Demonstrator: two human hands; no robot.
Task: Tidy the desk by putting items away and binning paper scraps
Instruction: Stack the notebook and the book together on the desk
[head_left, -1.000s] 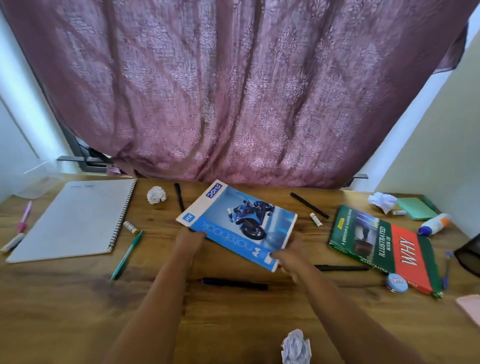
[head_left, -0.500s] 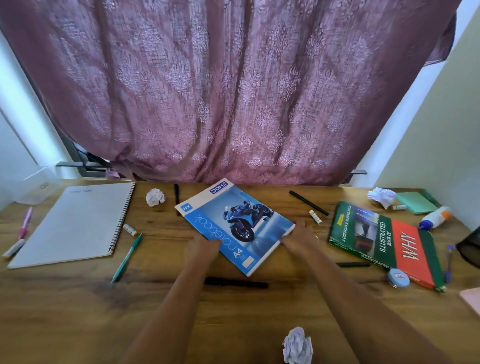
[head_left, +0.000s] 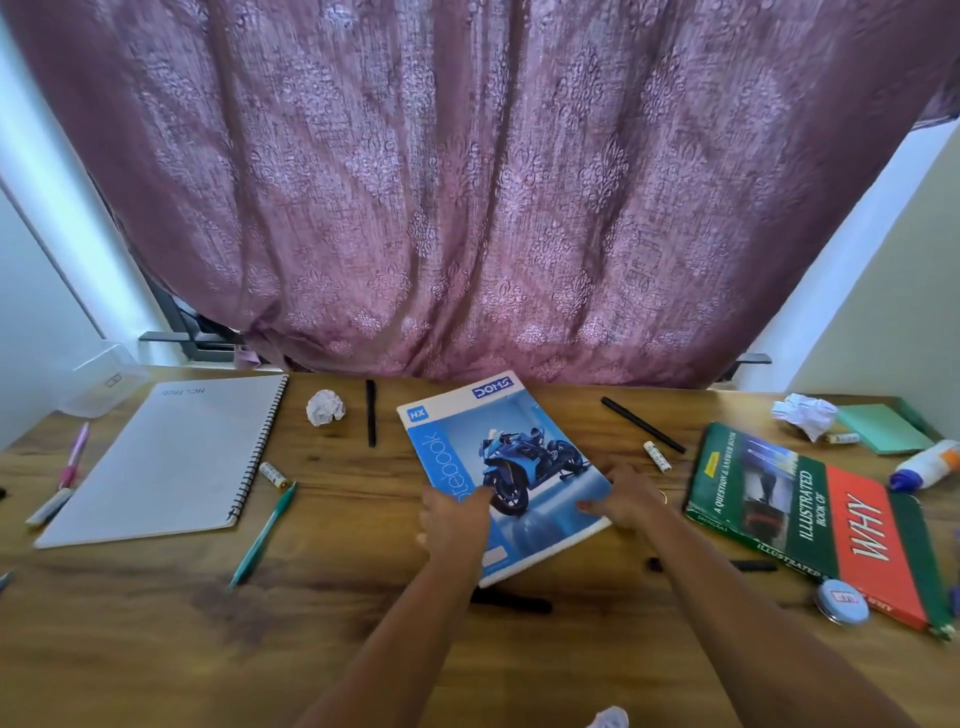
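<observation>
Both hands were on the blue notebook (head_left: 514, 447), which sat mid-surface, turned at an angle with its far corner close to the curtain (head_left: 467, 182). The left hand (head_left: 452, 519) had its grip clamped over the spine-side edge, fingers lying on the cover. The right hand (head_left: 626, 499) had its grip pinching the opposite edge near the front corner, thumb on top. We couldn't tell if the notebook was lifted or flat.

Room-wise it was tight. The notebook's near corner hung right over a black pen (head_left: 511, 603), and another black pen (head_left: 748, 565) lay just beyond the right forearm. To the right, the green-and-red WHY book (head_left: 821, 519) was near, with a small white stick (head_left: 657, 456) and a slanted black pen (head_left: 642, 425) in the gap between. On the left there was more bare wood (head_left: 156, 623): a black pen (head_left: 371, 413) and a paper ball (head_left: 325, 408) toward the back, a green pen (head_left: 262, 535) further front, then the spiral notebook (head_left: 166, 457) well apart.

Far right we had a crumpled paper (head_left: 804, 413), a green pad (head_left: 880, 428), a glue bottle (head_left: 924, 465) and a round tin (head_left: 841, 601) touching the WHY book's front edge. One more white scrap (head_left: 610, 719) peeked in at the bottom edge.
</observation>
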